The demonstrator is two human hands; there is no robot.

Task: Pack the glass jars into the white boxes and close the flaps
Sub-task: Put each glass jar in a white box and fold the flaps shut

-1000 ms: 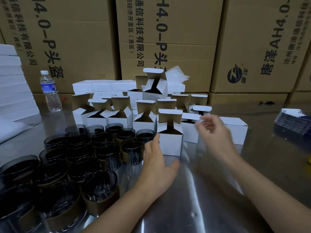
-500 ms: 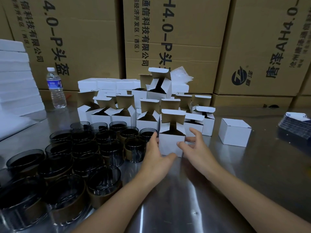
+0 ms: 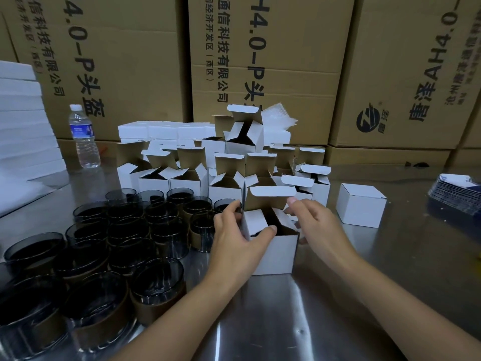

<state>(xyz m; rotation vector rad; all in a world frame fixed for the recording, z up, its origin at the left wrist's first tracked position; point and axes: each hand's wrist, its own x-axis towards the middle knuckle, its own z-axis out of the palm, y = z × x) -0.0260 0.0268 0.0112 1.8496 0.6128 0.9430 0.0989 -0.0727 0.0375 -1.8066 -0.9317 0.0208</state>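
The left hand [image 3: 235, 238] and right hand [image 3: 320, 227] clasp the open box [image 3: 276, 254] between them; the jars [image 3: 156, 280] crowd just left of the left hand; a hasty reach could knock glass together or crush a flap.

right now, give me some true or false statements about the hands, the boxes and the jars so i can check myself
1. The left hand and right hand both hold the white box in front. True.
2. Its top flap is folded shut. False: it stands up, open.
3. The water bottle stands to the right of the boxes. False: it stands at the far left.
4. A closed box sits alone to the right of the pile. True.
5. The left hand holds a jar. False: the jars stand on the table, at the left.
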